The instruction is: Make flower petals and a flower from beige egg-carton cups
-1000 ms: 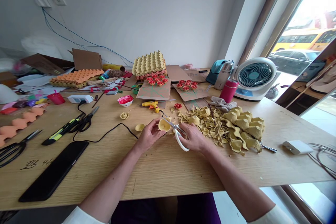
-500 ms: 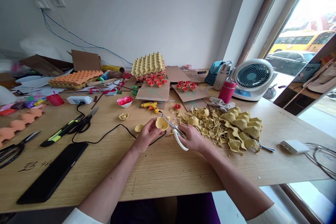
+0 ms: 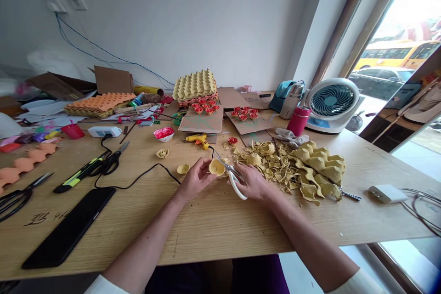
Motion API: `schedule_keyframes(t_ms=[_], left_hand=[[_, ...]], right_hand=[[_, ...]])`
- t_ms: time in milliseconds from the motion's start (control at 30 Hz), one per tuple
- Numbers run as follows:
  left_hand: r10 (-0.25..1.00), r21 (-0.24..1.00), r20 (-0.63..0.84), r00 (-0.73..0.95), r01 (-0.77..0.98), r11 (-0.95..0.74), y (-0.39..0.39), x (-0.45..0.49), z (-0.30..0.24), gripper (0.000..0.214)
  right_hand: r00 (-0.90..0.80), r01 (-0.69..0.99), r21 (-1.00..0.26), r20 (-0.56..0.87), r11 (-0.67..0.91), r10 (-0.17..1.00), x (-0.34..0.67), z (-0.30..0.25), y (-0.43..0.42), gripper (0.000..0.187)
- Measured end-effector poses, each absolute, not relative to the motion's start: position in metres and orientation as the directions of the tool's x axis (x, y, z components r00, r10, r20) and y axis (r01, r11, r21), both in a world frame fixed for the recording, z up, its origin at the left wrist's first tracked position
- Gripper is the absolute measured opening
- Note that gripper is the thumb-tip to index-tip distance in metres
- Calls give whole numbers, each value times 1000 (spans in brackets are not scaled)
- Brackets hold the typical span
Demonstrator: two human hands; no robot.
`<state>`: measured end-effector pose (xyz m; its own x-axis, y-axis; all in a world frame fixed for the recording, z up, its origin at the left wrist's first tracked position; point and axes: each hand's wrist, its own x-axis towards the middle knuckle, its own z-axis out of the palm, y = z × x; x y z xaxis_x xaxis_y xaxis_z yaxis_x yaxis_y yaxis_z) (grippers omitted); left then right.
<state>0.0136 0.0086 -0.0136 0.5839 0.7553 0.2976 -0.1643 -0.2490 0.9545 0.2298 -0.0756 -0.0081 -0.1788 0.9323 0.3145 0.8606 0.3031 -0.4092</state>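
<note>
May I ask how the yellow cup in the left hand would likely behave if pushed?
The yellow cup probably weighs little, since it looks thin-walled. It may crumple or tear rather than spring back, given the ragged, similarly coloured scraps nearby.

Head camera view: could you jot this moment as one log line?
left hand: holding yellow cup | right hand: holding white-handled scissors at the cup's rim | nearby: yellow scraps, glue gun
</note>
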Motion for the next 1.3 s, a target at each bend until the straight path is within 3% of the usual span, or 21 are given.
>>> schedule_keyframes(t_ms=[200, 667, 1067, 1300], left_hand=[[755, 958, 285, 590, -165, -233, 10, 13, -15, 41], [805, 974, 165, 570, -224, -40, 5, 12, -9, 49], [804, 974, 215, 555, -176, -139, 10, 14, -15, 48], [759, 932, 326, 564, -56, -359, 7, 15, -15, 43]], right_hand=[[-168, 850, -437, 303, 294, 938, 228, -6, -76, 20], [-104, 839, -487, 297, 244, 949, 225, -6, -76, 25], [-113, 841, -480, 296, 250, 949, 225, -9, -74, 25], [-107, 856, -456, 303, 243, 947, 225, -9, -76, 24]])
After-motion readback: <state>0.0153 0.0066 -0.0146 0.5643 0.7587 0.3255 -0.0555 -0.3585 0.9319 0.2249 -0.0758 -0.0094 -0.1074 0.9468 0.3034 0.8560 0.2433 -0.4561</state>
